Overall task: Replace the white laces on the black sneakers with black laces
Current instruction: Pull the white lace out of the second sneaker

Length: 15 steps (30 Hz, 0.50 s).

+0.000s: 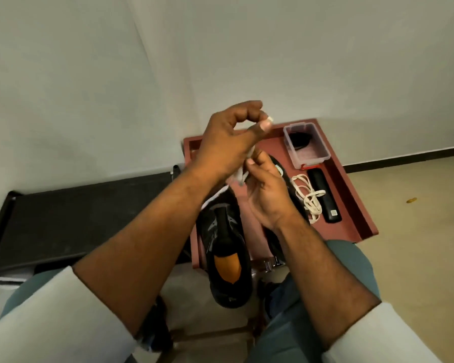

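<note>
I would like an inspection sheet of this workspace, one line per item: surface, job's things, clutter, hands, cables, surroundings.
Surface: reddish-brown tray table with a raised rim.
Job's things: black sneaker with no lace in view, heel overhanging the near edge; second sneaker mostly hidden behind the right hand; loose white lace bundled on the table; another white lace held between the hands; something dark, perhaps black laces, in the clear plastic box.
Clutter: black remote-like bar beside the loose lace.
Hands: left hand pinches a white lace end; right hand grips the lace.
Cables: nothing seen.
Surroundings: white wall, black bench at left, beige floor.
</note>
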Available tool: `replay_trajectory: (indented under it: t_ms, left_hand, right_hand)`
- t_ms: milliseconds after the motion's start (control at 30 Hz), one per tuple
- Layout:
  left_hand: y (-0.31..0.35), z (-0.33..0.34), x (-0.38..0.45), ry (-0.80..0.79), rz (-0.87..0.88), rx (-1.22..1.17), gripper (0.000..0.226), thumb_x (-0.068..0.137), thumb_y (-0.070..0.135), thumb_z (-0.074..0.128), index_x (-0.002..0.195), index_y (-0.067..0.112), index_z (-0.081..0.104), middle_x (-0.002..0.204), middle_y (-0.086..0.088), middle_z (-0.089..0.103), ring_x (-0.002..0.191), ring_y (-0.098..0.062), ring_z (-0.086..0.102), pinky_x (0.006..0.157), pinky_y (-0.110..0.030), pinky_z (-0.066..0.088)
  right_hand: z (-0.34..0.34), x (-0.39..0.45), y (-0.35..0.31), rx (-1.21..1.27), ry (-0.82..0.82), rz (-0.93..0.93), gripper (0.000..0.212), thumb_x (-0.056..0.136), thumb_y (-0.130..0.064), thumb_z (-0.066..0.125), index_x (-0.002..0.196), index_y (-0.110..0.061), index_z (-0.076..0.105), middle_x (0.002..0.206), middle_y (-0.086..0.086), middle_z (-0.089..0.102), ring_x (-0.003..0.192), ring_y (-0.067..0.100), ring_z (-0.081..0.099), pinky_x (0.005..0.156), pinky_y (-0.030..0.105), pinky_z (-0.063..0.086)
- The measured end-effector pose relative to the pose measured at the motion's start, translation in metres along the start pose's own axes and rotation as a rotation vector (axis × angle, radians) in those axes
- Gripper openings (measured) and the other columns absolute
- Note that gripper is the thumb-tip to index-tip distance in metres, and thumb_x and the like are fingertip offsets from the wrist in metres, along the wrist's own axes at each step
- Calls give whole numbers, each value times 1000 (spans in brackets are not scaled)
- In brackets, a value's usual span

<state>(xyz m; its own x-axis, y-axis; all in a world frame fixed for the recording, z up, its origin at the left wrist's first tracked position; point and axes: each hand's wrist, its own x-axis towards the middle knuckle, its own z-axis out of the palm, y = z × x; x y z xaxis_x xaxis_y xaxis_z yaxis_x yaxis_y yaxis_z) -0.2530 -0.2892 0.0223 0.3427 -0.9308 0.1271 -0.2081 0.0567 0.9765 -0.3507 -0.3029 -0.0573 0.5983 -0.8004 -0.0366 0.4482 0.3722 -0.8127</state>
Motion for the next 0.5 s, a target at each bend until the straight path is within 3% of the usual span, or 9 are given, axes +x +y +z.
replay_trajectory:
  t_ms: [100, 167, 267, 367, 500]
  left_hand:
    - [38, 5, 15, 15, 49, -107, 9, 93, 7, 62, 100, 1, 65, 96, -12, 74, 97, -20, 71, 92, -34, 55]
    - [54, 5, 21, 42, 61, -162, 8, 95, 8, 61, 101, 3, 63, 83, -9, 74, 86, -21, 73, 84, -33, 58]
    - [60, 6, 25, 157, 32, -241, 5, 94, 13, 64, 99, 13, 64, 79, -5, 73, 82, -20, 72, 83, -37, 58]
    - [51, 18, 26, 289, -127, -362, 5, 91, 18, 67, 95, 20, 64, 86, -2, 74, 83, -17, 72, 78, -36, 55]
    - [44, 42, 26, 214, -263, -438, 7, 93, 25, 65, 98, 20, 64, 94, -1, 74, 88, -19, 70, 73, -36, 57]
  right_hand:
    - [3, 3, -39, -2, -19, 41, 8, 101, -13, 43, 98, -16, 50, 63, -1, 43, 50, 7, 40, 63, 29, 37]
    - [1, 8, -80, -297, -43, 65, 8, 102, -19, 45, 103, -16, 52, 62, -6, 40, 49, 6, 33, 57, 27, 30]
    - [3, 15, -156, -901, -154, 122, 25, 102, -26, 48, 113, -6, 58, 68, -2, 44, 56, 7, 42, 55, 24, 40]
    - [16, 19, -220, -1401, -292, 190, 21, 97, -29, 56, 105, -12, 66, 81, -2, 58, 70, 10, 53, 64, 27, 49]
    - [35, 22, -269, -1874, -283, 156, 9, 96, -24, 58, 93, -22, 66, 84, -4, 66, 78, 9, 61, 69, 29, 42]
